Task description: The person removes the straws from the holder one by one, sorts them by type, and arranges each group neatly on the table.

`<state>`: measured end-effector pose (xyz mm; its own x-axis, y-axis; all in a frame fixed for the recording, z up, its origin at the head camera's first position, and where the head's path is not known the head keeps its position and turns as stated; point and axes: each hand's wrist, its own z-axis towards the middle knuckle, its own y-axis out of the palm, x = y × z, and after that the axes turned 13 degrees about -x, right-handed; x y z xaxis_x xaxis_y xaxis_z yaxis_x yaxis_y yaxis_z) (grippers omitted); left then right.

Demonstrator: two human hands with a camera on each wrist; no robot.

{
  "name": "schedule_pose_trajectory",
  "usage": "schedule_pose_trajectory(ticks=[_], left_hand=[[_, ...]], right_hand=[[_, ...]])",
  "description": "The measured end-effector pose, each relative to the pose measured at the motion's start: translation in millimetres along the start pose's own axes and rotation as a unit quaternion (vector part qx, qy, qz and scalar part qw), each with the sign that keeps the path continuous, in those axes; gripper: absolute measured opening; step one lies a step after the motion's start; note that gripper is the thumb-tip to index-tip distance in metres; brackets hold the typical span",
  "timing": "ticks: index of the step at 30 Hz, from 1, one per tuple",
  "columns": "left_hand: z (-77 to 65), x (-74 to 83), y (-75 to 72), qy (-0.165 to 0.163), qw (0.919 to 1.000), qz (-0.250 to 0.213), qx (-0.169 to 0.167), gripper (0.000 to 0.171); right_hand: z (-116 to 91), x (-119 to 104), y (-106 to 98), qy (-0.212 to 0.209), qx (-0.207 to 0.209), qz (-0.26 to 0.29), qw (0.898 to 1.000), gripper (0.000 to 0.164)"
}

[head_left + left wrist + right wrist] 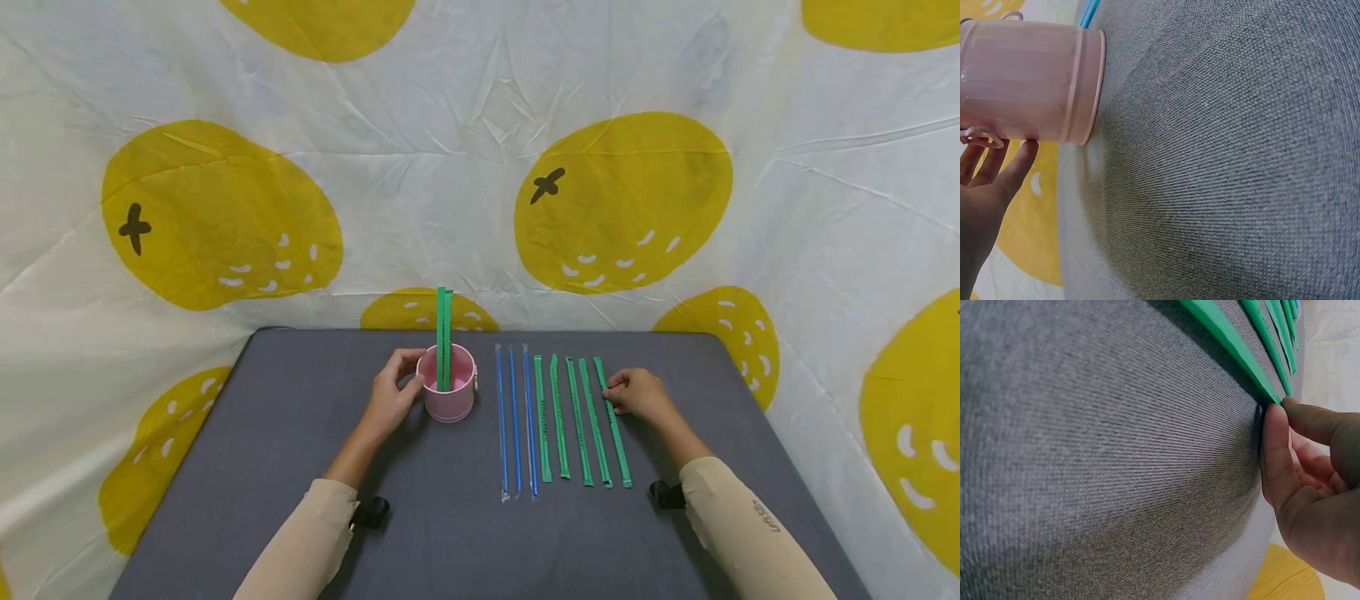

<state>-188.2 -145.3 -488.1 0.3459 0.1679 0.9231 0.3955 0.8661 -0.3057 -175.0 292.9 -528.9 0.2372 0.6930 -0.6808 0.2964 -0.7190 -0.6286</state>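
A small pink bucket [450, 407] stands upright on the table, with a few green paper-wrapped straws [444, 342] standing in it. My left hand [393, 392] holds the bucket's left side, thumb toward the front and fingers toward the back. In the left wrist view, the fingertips [1027, 149] meet the bucket wall beside a handle lug. On the right, my right hand [639, 393] pinches the rightmost green wrapped straw [617, 442] near its far end. The right wrist view shows thumb and finger closed on the tip of that straw [1229, 340], which lies along the tabletop.
Between the hands lie several more green wrapped straws [561, 425] in a row. Left of them are three blue straws [516, 433] in clear wrappers. The dark grey table [450, 533] ends at a white cloth [435, 208] printed with yellow fruit.
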Motion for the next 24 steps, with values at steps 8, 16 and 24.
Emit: schedule_pose_trajectory(ticks=[8,16,24], left_hand=[[0.1,-0.2,-0.3,-0.008,1.0,-0.001,0.001,0.039],[-0.3,0.4,-0.2,-0.005,1.0,-0.003,0.002,0.039],[-0.9,-0.9,0.0,0.004,1.0,-0.009,0.003,0.039]], right_hand=[[1,-1,0,-0.005,0.0,-0.017,1.0,0.026],[-3,-3,-3,-0.017,0.017,-0.039,0.999,0.027],[-3,-20,-10,-0.066,0.053,-0.078,0.993,0.031]])
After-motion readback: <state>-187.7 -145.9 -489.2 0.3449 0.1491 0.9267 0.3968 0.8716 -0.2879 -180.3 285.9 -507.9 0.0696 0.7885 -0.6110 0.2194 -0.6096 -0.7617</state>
